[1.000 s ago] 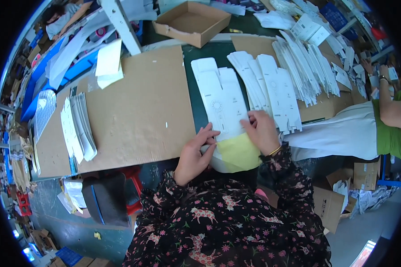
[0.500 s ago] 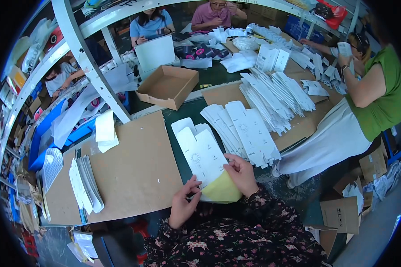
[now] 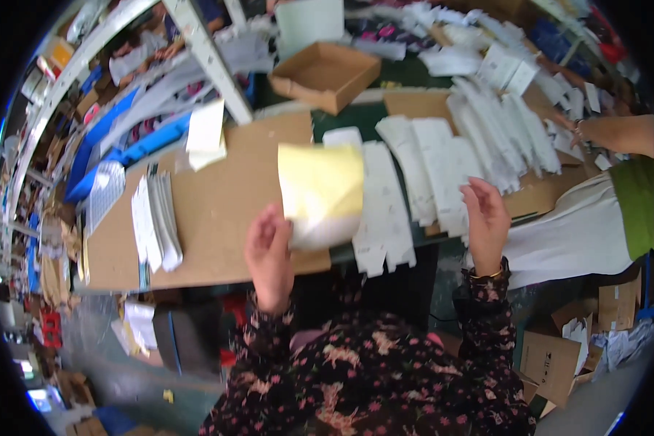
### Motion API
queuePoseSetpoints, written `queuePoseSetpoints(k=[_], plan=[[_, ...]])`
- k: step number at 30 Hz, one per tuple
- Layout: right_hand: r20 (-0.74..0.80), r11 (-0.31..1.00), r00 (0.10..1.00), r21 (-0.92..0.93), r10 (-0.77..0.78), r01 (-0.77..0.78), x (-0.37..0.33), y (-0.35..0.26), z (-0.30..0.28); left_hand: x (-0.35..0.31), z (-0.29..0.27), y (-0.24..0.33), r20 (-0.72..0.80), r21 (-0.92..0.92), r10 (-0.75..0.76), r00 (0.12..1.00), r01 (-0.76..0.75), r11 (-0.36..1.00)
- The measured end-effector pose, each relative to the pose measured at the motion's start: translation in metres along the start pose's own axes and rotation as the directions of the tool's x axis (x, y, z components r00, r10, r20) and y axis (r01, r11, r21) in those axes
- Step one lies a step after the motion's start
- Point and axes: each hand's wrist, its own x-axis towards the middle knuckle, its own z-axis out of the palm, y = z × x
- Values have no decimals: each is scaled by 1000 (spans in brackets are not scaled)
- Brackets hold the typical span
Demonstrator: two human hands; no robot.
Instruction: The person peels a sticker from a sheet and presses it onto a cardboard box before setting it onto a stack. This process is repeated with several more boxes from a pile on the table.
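Note:
My left hand (image 3: 270, 254) pinches the lower left edge of a yellow sheet of paper (image 3: 321, 185), raised over the worktable; its lower part looks pale and blurred. Just right of the sheet, and partly hidden by it, lies a stack of flattened white cartons (image 3: 386, 211). My right hand (image 3: 487, 221) is apart from the sheet, with fingers parted and nothing in them. It hovers by the near end of another row of flattened white cartons (image 3: 443, 171).
Brown cardboard (image 3: 225, 211) covers the left tabletop, bearing a white carton stack (image 3: 156, 221) and pale yellow sheets (image 3: 206, 138). Beyond are an open brown box (image 3: 327, 73) and a metal post (image 3: 211, 62). At right stands a co-worker in a green top (image 3: 636, 200).
The yellow sheet has come up off the carton stack and moved left and away from me in my left hand. My right hand has let go and moved right. The view has shifted.

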Motion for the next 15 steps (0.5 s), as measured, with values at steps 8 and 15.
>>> queuePoseSetpoints(k=[8,15], plan=[[523,832,849,500,-69,-240,-58,-36,84,-8,-4,11,81,-124,44,996,-34,992],[592,766,803,548,-70,-337,-73,-33,100,-25,0,19,133,77,108,985,-119,990]])
